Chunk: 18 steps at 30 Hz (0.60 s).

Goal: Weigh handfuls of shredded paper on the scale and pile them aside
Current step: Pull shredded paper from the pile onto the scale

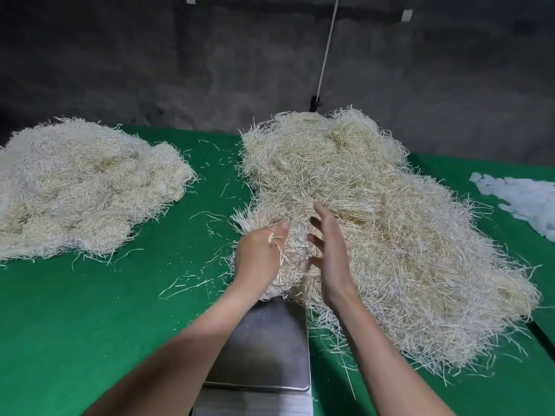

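Note:
A large heap of pale shredded paper [375,205] covers the centre and right of the green table. My left hand [258,253] grips a handful of shredded paper [291,265] at the heap's near left edge, just beyond the scale. My right hand [329,250] hovers beside that handful with its fingers spread and straight, holding nothing. The steel scale [267,352] lies close to me between my forearms, its pan bare apart from the handful overhanging its far edge. A second pile of shredded paper [84,190] sits on the left of the table.
Loose strands [192,283] lie scattered on the green cloth [90,325] between the two piles. Clear plastic bags [522,199] lie at the right edge. A dark wall with a white cord [327,46] stands behind the table.

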Tool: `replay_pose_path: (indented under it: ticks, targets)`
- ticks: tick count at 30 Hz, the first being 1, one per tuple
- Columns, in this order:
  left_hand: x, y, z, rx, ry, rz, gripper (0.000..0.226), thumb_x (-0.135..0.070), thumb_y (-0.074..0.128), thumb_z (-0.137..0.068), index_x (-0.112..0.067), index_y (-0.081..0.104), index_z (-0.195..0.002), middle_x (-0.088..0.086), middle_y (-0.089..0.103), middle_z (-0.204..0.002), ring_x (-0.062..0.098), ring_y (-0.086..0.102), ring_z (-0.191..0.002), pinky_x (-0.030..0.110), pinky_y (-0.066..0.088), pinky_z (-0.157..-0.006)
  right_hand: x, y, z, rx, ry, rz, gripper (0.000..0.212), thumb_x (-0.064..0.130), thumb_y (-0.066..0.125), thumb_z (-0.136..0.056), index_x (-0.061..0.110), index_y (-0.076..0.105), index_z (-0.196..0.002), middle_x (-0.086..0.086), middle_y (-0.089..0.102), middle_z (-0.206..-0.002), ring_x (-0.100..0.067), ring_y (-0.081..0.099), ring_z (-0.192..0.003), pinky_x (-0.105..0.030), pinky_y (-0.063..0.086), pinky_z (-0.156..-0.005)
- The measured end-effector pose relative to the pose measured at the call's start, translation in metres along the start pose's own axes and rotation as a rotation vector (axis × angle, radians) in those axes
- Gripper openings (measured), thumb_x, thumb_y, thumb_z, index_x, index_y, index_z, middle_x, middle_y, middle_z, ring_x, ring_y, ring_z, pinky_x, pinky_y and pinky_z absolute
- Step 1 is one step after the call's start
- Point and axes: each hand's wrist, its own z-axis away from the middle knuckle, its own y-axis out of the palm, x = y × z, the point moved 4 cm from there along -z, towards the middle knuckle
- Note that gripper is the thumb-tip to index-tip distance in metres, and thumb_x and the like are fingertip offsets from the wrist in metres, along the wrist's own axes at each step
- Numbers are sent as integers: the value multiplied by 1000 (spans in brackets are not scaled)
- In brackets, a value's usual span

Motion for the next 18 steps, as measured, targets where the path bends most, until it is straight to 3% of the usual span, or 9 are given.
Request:
replay_pose_path:
  ticks: [2, 4, 6, 9, 11, 14, 15, 16, 18]
  targets:
    - [-3, 10, 2, 107, -56, 123, 48, -41, 37, -100, -16, 59, -65, -4, 56, -64, 16, 52, -61, 10, 36, -47, 1, 12, -1, 53, -31, 199, 60, 64, 17, -92, 32, 42, -137, 11, 42, -143, 0, 39, -126, -29, 33, -107]
    - [0, 15, 1, 127, -261, 386, 54, -50, 26, -100, -13, 65, -98, -3, 58, -90, 12, 54, -83, 9, 39, -60, -7, 20, 6, -39, -36, 231, 44, 53, 25, -97, 29, 56, -116, 9, 62, -114, 3, 54, -101, -23, 45, -92]
    - [6, 11, -3, -24, -296, 479, 44, -44, 33, -101, -10, 61, -94, 2, 56, -88, 14, 52, -81, 9, 38, -58, -16, 29, 20, -142, -115, 356, 25, 47, 28, -99, 33, 48, -95, 13, 55, -77, 7, 47, -66, -12, 37, -63]
    - [6, 8, 3, -55, -177, 347, 33, -35, 47, -98, -9, 55, -78, 3, 52, -74, 8, 47, -65, 12, 36, -56, -24, 25, 19, -192, -112, 429, 36, 49, 24, -97, 21, 46, -90, 8, 48, -65, -1, 42, -51, -15, 30, -47]
    - [13, 12, 10, 37, -246, 511, 43, -53, 48, -89, -11, 58, -88, 7, 59, -89, 7, 53, -77, 15, 40, -71, -26, 11, 4, -286, 16, 247, 45, 48, 27, -96, 12, 52, -88, 0, 50, -69, -2, 45, -55, -15, 36, -50]
    - [28, 19, 24, 250, -504, 802, 95, -80, 46, -66, -22, 40, -141, -2, 43, -145, 16, 41, -131, 38, 29, -109, -35, 7, -5, -356, 167, 96, 56, 49, 31, -98, 3, 52, -121, -6, 59, -95, -10, 49, -81, -20, 43, -78]
    - [28, 24, 30, 311, -563, 843, 106, -84, 48, -61, -24, 33, -146, -1, 37, -150, 19, 36, -136, 43, 26, -112, -38, 13, -3, -347, 162, 120, 55, 49, 32, -98, 6, 50, -126, -9, 61, -112, -13, 61, -104, -20, 42, -86]
    - [30, 28, 34, 314, -604, 812, 110, -85, 49, -59, -21, 30, -147, 3, 36, -150, 21, 38, -135, 46, 29, -112, -39, 20, 3, -327, 163, 153, 52, 50, 32, -98, 10, 49, -127, -11, 56, -127, -15, 39, -127, -22, 42, -93]
    - [36, 23, 30, 188, -621, 596, 99, -76, 48, -73, -3, 38, -138, 12, 53, -134, 23, 54, -119, 37, 43, -102, -40, 28, 11, -251, 155, 220, 55, 55, 29, -94, 13, 54, -119, -10, 53, -129, -25, 47, -126, -36, 38, -105]
